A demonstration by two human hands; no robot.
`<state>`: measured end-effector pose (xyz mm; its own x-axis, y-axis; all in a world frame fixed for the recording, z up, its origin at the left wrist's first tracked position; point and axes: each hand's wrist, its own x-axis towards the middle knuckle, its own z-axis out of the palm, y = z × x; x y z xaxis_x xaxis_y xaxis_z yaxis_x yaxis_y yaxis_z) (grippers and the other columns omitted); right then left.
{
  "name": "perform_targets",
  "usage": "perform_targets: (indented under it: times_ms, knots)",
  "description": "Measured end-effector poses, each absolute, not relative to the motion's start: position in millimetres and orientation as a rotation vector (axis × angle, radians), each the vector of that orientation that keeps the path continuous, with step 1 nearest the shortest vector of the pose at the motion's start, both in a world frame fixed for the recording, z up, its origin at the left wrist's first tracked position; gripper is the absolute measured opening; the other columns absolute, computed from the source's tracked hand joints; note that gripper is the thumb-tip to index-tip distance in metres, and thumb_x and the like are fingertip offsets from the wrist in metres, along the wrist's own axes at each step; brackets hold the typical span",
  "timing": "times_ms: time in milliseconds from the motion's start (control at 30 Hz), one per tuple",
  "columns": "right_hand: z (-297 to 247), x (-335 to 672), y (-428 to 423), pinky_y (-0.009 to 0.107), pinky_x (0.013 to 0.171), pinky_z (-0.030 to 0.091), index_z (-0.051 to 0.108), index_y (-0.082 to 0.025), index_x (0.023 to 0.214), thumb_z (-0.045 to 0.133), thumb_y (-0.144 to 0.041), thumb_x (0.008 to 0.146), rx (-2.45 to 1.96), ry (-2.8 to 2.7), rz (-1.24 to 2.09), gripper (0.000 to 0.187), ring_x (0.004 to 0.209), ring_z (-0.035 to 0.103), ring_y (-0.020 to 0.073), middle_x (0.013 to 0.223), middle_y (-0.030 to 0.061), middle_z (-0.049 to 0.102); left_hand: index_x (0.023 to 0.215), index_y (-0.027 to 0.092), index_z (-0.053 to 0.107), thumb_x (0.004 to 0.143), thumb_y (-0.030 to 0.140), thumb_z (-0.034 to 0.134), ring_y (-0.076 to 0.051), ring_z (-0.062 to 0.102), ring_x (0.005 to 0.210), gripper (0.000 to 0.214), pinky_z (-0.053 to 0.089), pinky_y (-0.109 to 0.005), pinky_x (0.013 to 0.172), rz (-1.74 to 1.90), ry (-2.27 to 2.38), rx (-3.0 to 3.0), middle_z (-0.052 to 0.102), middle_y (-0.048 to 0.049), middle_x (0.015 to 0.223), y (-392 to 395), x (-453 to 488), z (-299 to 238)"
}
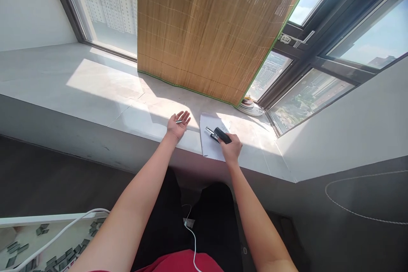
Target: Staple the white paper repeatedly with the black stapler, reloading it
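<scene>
My left hand lies palm up on the pale window sill, fingers spread, with a small silvery strip of staples resting in the palm. My right hand is closed round a black stapler, whose metal part sticks out to the left. The stapler lies over a white sheet of paper on the sill near its front edge. The two hands are about a hand's width apart.
A bamboo blind hangs down to the sill behind the hands. A stack of small plates sits in the window corner. At bottom left a white tray holds several staple strips, crossed by a white cable.
</scene>
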<state>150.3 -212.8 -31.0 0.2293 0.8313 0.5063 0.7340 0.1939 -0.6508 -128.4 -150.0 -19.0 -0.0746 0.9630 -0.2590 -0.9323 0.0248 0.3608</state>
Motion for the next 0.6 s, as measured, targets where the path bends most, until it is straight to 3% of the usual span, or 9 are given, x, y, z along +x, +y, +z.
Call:
perform_targets:
  times_ms: [100,200,267,333,367,500,600]
  knots:
    - [-35.8,154.5,-214.3,0.051,0.088,0.057,0.078,-0.023,0.101,0.081,-0.046,0.082,-1.581,-1.537,0.252,0.03,0.094,0.072,0.0356,0.102,0.0125,0.078,0.137,0.016,0.066,0.113,0.029,0.04,-0.022,0.08,0.114,0.038,0.061,-0.041,0.111,1.559,0.535,0.08,0.077,-0.0172,0.135,-150.8,-128.1,-19.2]
    - [-21.4,145.9,-220.4,0.055,0.096,0.055,0.076,-0.022,0.116,0.081,-0.05,0.087,-1.502,-1.561,0.045,0.04,0.111,0.067,0.0394,0.118,0.0171,0.075,0.135,0.015,0.066,0.113,0.029,0.041,-0.022,0.081,0.112,0.036,0.061,-0.041,0.11,1.535,0.546,0.102,0.076,-0.018,0.136,-151.7,-127.9,-20.4]
    - [-4.6,125.0,-222.9,0.055,0.101,0.052,0.074,-0.023,0.119,0.076,-0.045,0.096,-1.395,-1.638,-0.15,0.032,0.118,0.063,0.0386,0.123,0.0169,0.074,0.132,0.014,0.066,0.113,0.031,0.041,-0.024,0.08,0.115,0.036,0.061,-0.043,0.11,1.509,0.544,0.14,0.076,-0.019,0.137,-151.5,-127.7,-21.9]
    - [11.7,90.5,-219.5,0.05,0.1,0.051,0.075,-0.025,0.111,0.065,-0.032,0.105,-1.262,-1.846,-0.199,0.014,0.115,0.063,0.0341,0.119,0.0133,0.076,0.13,0.014,0.067,0.113,0.033,0.041,-0.027,0.079,0.117,0.036,0.061,-0.044,0.108,1.49,0.536,0.172,0.076,-0.0194,0.137,-150.2,-127.5,-23.7]
    - [18.0,70.0,-214.4,0.047,0.098,0.05,0.076,-0.025,0.108,0.06,-0.025,0.106,-1.189,-2.001,-0.163,0.016,0.115,0.062,0.0318,0.12,0.0115,0.077,0.129,0.013,0.067,0.114,0.034,0.041,-0.028,0.079,0.118,0.037,0.061,-0.044,0.108,1.487,0.535,0.181,0.076,-0.0195,0.136,-149.0,-127.5,-24.7]
    - [24.7,-6.3,-175.8,0.04,0.091,0.045,0.08,-0.024,0.102,0.063,-0.009,0.1,-1.12,-2.387,0.015,0.023,0.115,0.059,0.0284,0.118,0.007,0.08,0.129,0.011,0.068,0.114,0.035,0.036,-0.026,0.077,0.12,0.044,0.059,-0.038,0.108,1.474,0.581,0.191,0.078,-0.0179,0.128,-142.3,-129.1,-28.9]
    - [16.8,-34.2,-147.1,0.035,0.088,0.041,0.081,-0.019,0.094,0.068,-0.001,0.093,-1.163,-2.507,0.082,0.022,0.105,0.058,0.0238,0.102,0.0052,0.08,0.132,0.011,0.069,0.115,0.038,0.03,-0.026,0.075,0.121,0.05,0.058,-0.04,0.109,1.461,0.561,0.214,0.079,-0.0159,0.123,-137.8,-131.2,-32.6]
